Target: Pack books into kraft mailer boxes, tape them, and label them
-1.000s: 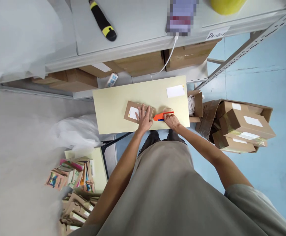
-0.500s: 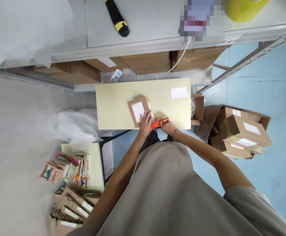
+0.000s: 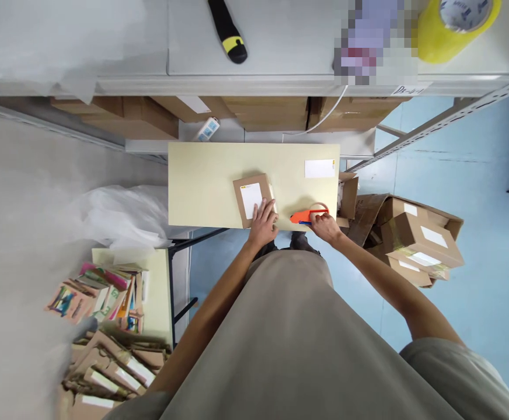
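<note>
A small brown cardboard box (image 3: pixel 250 195) with a white label lies on the pale yellow table (image 3: pixel 202 181). My left hand (image 3: pixel 264 224) rests on the box's near right corner, fingers pressed against it. My right hand (image 3: pixel 323 224) is closed on an orange tape dispenser (image 3: pixel 307 216) that sits on the table to the right of the box, near the front edge. A white label (image 3: pixel 320 168) lies at the table's far right.
Beyond the table stands a grey shelf (image 3: pixel 281 52) carrying a black-and-yellow tool (image 3: pixel 229 32) and a yellow tape roll (image 3: pixel 456 20), with cartons below. Taped boxes (image 3: pixel 416 242) are piled on the blue floor at right. Flat packets (image 3: pixel 105 344) lie at lower left.
The box has been turned so its label faces up squarely. My right hand has drawn the orange dispenser to the right, away from the box. My left hand stays on the box.
</note>
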`<state>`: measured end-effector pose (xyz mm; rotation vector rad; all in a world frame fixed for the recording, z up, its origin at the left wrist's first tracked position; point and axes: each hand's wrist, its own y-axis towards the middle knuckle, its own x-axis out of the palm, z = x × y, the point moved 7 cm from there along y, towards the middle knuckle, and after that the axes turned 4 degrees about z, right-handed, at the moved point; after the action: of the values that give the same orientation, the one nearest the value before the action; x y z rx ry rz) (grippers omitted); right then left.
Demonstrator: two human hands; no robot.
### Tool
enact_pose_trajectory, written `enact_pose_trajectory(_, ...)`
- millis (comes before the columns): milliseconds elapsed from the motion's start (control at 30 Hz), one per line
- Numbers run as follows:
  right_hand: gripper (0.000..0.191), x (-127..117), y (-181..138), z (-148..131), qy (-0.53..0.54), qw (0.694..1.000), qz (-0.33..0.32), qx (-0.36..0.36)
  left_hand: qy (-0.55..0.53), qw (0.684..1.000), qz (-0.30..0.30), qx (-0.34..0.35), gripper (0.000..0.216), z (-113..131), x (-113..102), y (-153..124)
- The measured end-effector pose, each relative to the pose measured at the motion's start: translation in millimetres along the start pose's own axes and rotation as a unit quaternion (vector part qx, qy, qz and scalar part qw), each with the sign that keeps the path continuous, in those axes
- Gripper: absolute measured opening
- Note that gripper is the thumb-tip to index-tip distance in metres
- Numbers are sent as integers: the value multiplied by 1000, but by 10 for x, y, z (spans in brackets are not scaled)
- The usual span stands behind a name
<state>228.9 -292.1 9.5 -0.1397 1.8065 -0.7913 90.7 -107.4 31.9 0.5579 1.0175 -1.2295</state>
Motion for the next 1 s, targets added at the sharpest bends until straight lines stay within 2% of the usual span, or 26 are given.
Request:
enact_pose_trajectory(100, 58, -125, 115, -81, 4, 1000, 15, 23, -15, 1000, 3, -9, 17, 20, 10, 22)
enact_pose_trajectory(167, 61, -213, 197, -156, 5, 999, 24, 35, -24, 999, 9, -20, 19, 15, 18, 37)
enact_pose_trajectory(333, 60, -398, 318, -386, 34, 997, 24, 63, -11, 1000, 22, -16, 29, 8, 19, 55)
enact_pose_trajectory(500, 53, -546, 284, -598, 80, 991, 37, 102, 4, 999, 34, 11, 31, -1, -38, 60)
enact_pose_trajectory(600, 54, -641, 226, -564, 84, 984, 53, 150, 9, 999, 43, 20, 26, -40, -85, 36)
enact_pose_trajectory(700, 55, -803, 157, -379, 82, 971, 79, 212, 14, 998, 40, 51, 23, -59, -111, -28)
enact_pose_trajectory(767, 54, -969, 104, -254, 90, 963, 98, 233, 12, 997, 42, 64, 19, -61, -133, -68)
enact_pose_trajectory(867, 55, -1341, 3, -150, 110, 954, 140, 242, -10, 997, 57, 43, 8, -48, -236, -34)
enact_pose_trajectory(933, 54, -1662, -76, -143, 133, 944, 174, 245, -41, 994, 95, 20, 11, 11, -430, 84)
enact_pose_trajectory(1000, 53, -2042, -140, -177, 150, 934, 217, 242, -76, 983, 167, 17, 20, 146, -779, 270)
